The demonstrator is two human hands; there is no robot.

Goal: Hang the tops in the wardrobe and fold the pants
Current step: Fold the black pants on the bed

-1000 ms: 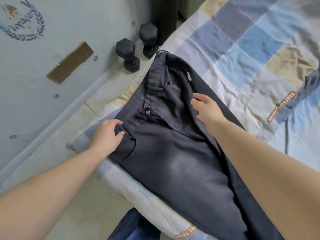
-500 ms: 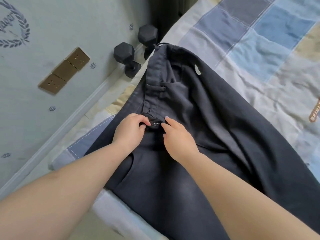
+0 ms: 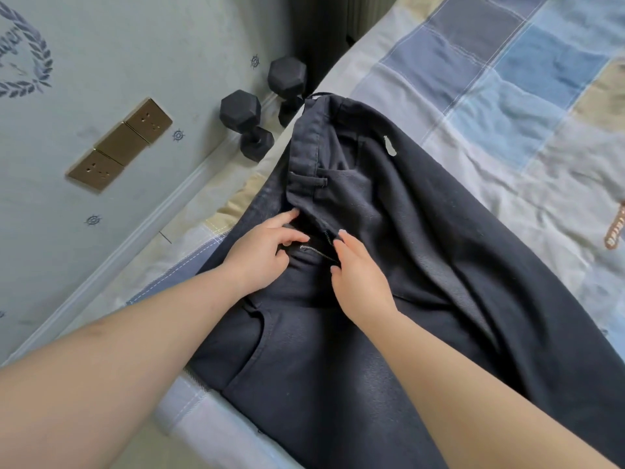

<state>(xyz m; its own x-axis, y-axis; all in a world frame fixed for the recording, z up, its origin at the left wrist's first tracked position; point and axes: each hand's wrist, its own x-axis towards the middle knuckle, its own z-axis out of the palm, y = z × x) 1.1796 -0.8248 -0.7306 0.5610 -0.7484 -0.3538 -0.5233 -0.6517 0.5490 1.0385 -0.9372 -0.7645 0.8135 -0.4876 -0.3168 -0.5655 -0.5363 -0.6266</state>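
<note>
Fly's come apart since half a second back, zipper [image 3: 319,253] teeth showing now. Left hand [image 3: 263,252] and right hand [image 3: 358,275] each pinch a fly edge of the one pair of black pants [image 3: 422,248], spread on the bed [image 3: 507,106]. Two dumbbells [image 3: 245,121] sit past its edge.

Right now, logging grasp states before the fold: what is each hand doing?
Left hand: pinches the pants at the open fly.
Right hand: pinches the fly's other edge.
</note>
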